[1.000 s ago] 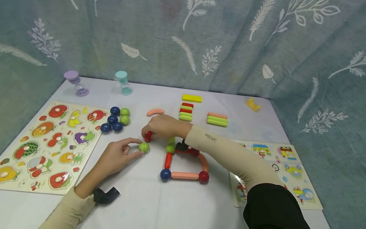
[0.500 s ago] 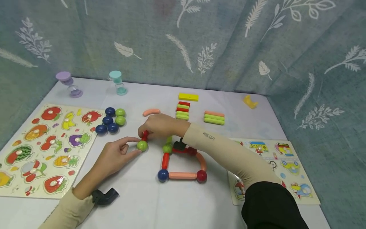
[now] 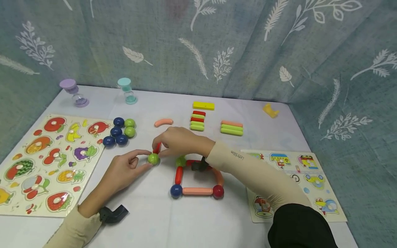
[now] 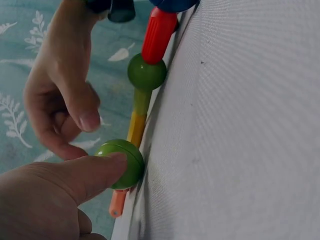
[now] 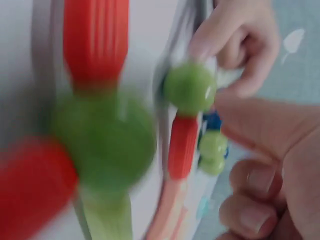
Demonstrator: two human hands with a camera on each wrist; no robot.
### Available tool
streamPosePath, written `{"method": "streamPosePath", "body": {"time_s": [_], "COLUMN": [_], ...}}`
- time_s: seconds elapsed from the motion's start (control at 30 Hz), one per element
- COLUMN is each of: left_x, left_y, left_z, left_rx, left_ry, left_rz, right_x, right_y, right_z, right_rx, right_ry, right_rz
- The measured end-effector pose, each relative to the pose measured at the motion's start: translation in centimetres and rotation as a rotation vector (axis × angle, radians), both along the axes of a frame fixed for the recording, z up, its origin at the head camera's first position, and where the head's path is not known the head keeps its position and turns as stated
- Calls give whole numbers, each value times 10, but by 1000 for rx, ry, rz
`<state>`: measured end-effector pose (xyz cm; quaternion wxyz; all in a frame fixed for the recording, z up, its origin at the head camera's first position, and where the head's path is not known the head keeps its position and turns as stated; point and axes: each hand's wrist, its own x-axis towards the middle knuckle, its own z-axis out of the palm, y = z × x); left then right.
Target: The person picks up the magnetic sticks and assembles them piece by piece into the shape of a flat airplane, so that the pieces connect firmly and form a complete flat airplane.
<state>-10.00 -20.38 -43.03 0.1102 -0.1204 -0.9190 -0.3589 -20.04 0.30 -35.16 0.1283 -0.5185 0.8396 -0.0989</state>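
Observation:
In the head view, my left hand (image 3: 128,170) pinches a green ball (image 3: 153,158) between thumb and index finger. A short red stick (image 5: 182,147) is joined to that ball and points away from me. My right hand (image 3: 183,142) is just beyond and right of the ball; its index fingertip is right at the ball's top in the left wrist view, thumb apart from it, with no fingers around the stick. Below the right forearm lies a loop of joined sticks and balls, with a blue ball (image 3: 176,191), a peach stick (image 3: 197,191) and a dark red ball (image 3: 218,191).
Blue and green balls (image 3: 122,140) are grouped beside the fruit puzzle board (image 3: 98,162). Farther back lie a curved peach stick (image 3: 163,122), short sticks (image 3: 197,122) and long sticks (image 3: 231,129). A vehicle puzzle board (image 3: 333,218) is at right; sand timers (image 3: 126,91) stand at back.
My right hand has drawn the red stick against the green ball, and the two are now joined. Its fingers have since shifted from the stick toward the ball. The left hand has kept its pinch.

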Motion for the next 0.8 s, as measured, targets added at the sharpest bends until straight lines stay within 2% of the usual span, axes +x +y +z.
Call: {"method": "streamPosePath", "body": {"time_s": [0.13, 0.27, 0.37, 0.47, 0.6, 0.8], "left_x": [0, 1, 2, 3, 2, 1], "left_y": [0, -2, -3, -3, -3, -2], "left_z": [-1, -1, 0, 1, 1, 1], "left_rx": [-10, -25, -30, -31, -41, -34], "left_ry": [24, 21, -4, -39, -50, -24], "left_rz": [-16, -1, 25, 34, 35, 24], "right_x": [25, 50, 61, 66, 67, 70], "right_y": [7, 10, 9, 8, 5, -1], "right_z": [-2, -9, -15, -20, -28, -36], "right_rx": [-39, -95, -161, -215, -245, -243], "right_ry": [-28, -98, -134, -150, -92, 95], "right_rz": [-144, -236, -297, -386, -468, -470]}}
